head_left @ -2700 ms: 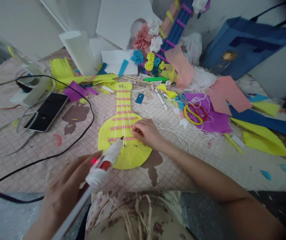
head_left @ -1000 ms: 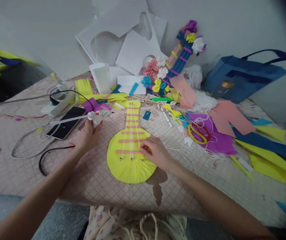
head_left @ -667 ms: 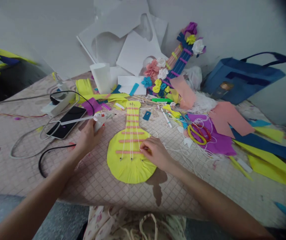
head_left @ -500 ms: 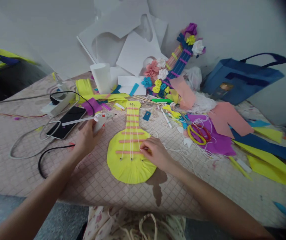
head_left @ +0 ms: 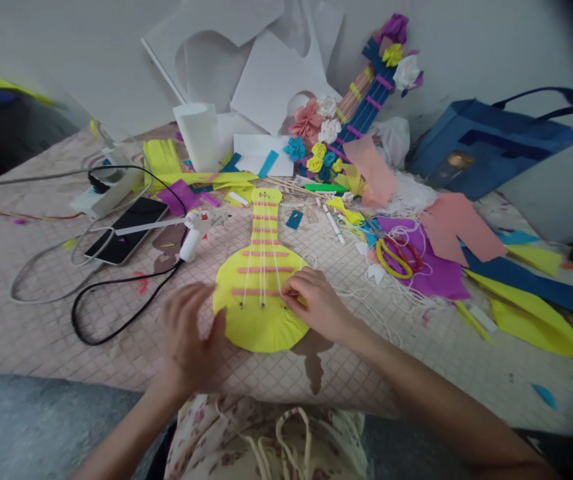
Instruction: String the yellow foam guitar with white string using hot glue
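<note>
A yellow paper-covered toy guitar [head_left: 261, 330] lies flat on the table, its neck pointing away from me. Pink strips cross it, and white strings [head_left: 264, 267] run from the headstock down to small dark pegs on the body. My right hand [head_left: 319, 300] rests over the body's right edge, thumb and finger pinched on the right-hand string close to its peg; the fingertips partly hide it. Somewhat blurred, my left hand [head_left: 189, 337] is beside the body's left edge with fingers apart and nothing in it. A white glue gun [head_left: 194, 240] lies on the table beyond that hand.
A phone [head_left: 129, 230], a power strip [head_left: 101, 197] and looping cables are at the left. Behind stand a white cup [head_left: 199, 140] and a blue flower-decorated guitar [head_left: 363, 123]. Scissors [head_left: 393, 257], loose string and coloured paper lie at the right, near a blue bag [head_left: 486, 147].
My left hand has let go of the glue gun and come back toward me, beside the guitar body. My right hand keeps its pinch at the string. The view has shifted slightly.
</note>
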Motion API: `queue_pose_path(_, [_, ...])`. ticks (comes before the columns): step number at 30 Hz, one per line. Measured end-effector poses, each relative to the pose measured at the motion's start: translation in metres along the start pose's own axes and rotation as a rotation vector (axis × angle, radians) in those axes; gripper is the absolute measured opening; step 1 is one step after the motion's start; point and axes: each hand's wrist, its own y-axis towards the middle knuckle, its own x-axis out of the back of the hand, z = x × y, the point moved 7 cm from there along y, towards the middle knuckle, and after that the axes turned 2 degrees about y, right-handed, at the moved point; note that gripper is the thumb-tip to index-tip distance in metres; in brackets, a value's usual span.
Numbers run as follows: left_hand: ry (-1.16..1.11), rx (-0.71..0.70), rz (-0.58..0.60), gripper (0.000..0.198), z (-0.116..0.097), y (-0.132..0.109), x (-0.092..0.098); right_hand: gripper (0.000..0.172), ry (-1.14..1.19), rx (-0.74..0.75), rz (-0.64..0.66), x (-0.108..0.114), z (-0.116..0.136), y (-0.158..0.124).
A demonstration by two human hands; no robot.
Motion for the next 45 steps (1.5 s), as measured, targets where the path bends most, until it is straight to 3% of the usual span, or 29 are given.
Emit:
queue_pose_path(3, [-0.179,-0.12,0.268,0.028,-0.03,0.005,-0.023,0.011,-0.028,0.023,-0.001,0.003,0.007,-0.005])
queue_pose_path(6, [-0.241,-0.159,0.413,0.023,-0.042,0.018,-0.04,0.01,-0.064,0.044,0.018,0.004,0.013,-0.011])
queue_pose_path(13, [-0.161,-0.418,0.518,0.017,-0.05,0.044,-0.071,0.012,-0.15,0.117,0.059,0.004,0.025,-0.025])
queue_pose_path(17, [-0.163,-0.514,0.56,0.015,-0.051,0.049,-0.078,0.014,-0.154,0.13,0.1,0.003,0.026,-0.032])
queue_pose_path(29, [-0.203,-0.554,0.633,0.021,-0.05,0.05,-0.08,0.016,-0.164,0.181,0.226,0.007,0.016,-0.047])
queue_pose_path(36, [-0.282,-0.556,0.666,0.024,-0.054,0.042,-0.059,0.018,-0.163,0.221,0.237,-0.002,0.024,-0.05])
queue_pose_path(39, [-0.303,-0.52,0.611,0.017,-0.061,0.031,-0.045,0.019,-0.161,0.228,0.231,-0.004,0.024,-0.051])
queue_pose_path(45, [-0.238,-0.578,0.642,0.012,-0.081,-0.008,-0.038,0.019,-0.198,0.252,0.238,-0.004,0.025,-0.052])
